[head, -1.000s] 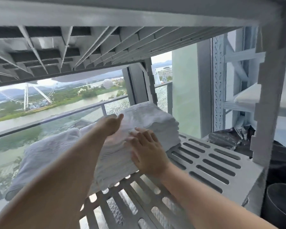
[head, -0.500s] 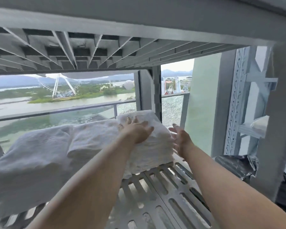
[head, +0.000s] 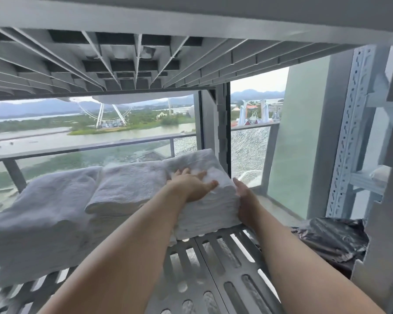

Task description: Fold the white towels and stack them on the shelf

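Note:
A stack of folded white towels (head: pixel 210 207) stands on the grey slotted shelf (head: pixel 227 268), toward its back right. My left hand (head: pixel 192 185) lies flat on top of this stack with fingers spread. My right hand (head: pixel 245 200) presses flat against the stack's right side. Two more piles of white towels sit to the left: a middle pile (head: pixel 127 189) and a bigger left pile (head: pixel 39 218) at the shelf's left end.
Another slotted shelf (head: pixel 145 60) hangs close overhead. A grey upright post (head: pixel 216 123) stands right behind the stack. A perforated metal upright (head: pixel 349 137) and a dark crumpled bag (head: pixel 331 239) are at the right. Behind the shelf is a glass railing.
My right hand went from the top front of the stack to its right side and now presses against it. My left hand has stayed on top. The view has shifted to the left.

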